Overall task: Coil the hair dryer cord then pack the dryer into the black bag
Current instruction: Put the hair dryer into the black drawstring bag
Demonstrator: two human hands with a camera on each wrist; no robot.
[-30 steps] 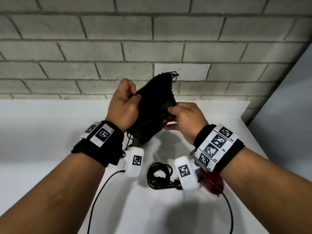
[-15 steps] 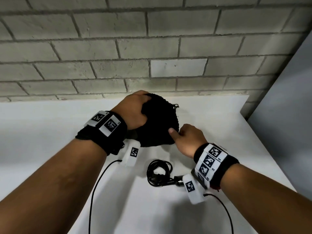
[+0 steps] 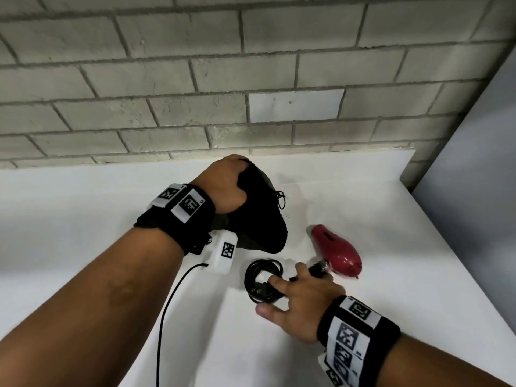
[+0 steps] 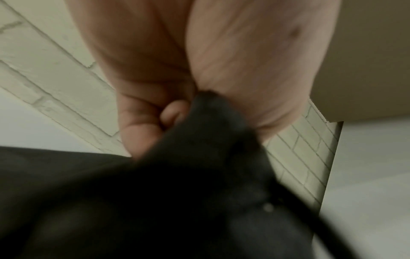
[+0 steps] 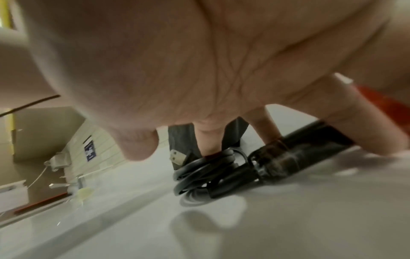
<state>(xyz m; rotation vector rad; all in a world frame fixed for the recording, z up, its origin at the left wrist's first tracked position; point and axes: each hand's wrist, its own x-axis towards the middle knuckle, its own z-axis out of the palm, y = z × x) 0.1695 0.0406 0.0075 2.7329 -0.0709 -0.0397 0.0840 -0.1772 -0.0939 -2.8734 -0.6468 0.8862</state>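
My left hand (image 3: 223,188) clamps its fingers on the bag (image 3: 259,216); my right hand's (image 3: 300,298) fingers spread apart, touching the cord (image 3: 258,277) beside the dryer (image 3: 336,251).

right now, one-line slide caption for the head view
Left hand grips black bag; right hand reaches coiled cord.

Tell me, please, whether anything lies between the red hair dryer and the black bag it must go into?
Nothing visible does: bare white table separates the hair dryer from the black bag, which the left hand grips at its top.
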